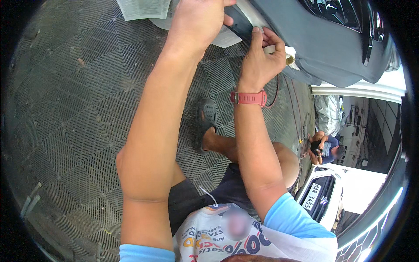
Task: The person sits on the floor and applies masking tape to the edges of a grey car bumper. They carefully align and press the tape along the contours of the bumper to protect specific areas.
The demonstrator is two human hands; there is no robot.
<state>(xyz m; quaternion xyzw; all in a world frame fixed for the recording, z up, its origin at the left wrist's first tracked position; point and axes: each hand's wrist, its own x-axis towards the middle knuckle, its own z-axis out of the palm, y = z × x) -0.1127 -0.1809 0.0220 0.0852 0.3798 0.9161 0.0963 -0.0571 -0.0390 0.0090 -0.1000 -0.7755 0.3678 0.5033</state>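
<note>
At the top edge my left hand (203,19) reaches toward a grey car body panel (314,41); part of it is cut off by the frame. The digits that show are apart, beside a pale strip of tape (252,14) along the panel's edge. My right hand (262,59) is closed around a roll of masking tape (290,56), with its thumb and a finger pressed at the strip's lower end. A red watch strap (248,98) circles my right wrist.
Printed paper sheets (146,8) hang near the panel at the top. Dark ribbed tiles (100,96) cover the floor, with a red hose (276,96) on it. My foot wears a dark clog (205,124). At right, another person (323,148) sits near a white car (316,192).
</note>
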